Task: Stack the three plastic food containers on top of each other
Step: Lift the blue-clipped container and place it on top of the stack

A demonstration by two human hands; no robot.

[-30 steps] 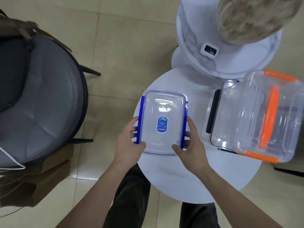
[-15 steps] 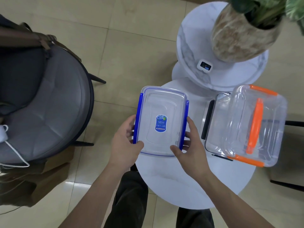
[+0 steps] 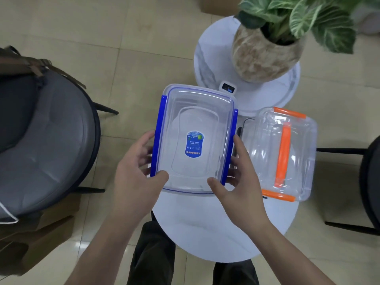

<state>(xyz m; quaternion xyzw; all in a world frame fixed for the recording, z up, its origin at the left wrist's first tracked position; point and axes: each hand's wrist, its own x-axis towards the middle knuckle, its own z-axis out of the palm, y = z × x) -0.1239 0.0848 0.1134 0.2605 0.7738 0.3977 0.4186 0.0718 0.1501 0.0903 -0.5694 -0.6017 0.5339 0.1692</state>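
I hold a clear container with blue side clips point(image 3: 195, 138) in the air above the left part of the round white table point(image 3: 222, 229). My left hand point(image 3: 137, 171) grips its left side and my right hand point(image 3: 240, 177) grips its right side, thumbs on the lid. To the right, a clear container with orange clips and an orange handle point(image 3: 285, 155) sits on top of a clear container with a black clip point(image 3: 239, 130), which is mostly hidden beneath it.
A higher round white table point(image 3: 213, 64) behind carries a potted plant point(image 3: 265, 48) and a small white device point(image 3: 227, 88). A grey cushioned chair point(image 3: 41, 140) stands at the left, and a dark chair point(image 3: 370, 182) at the right edge.
The blue-clipped container has risen off the table in both hands and looks larger and closer. The view has tilted up, showing the plant's leaves.
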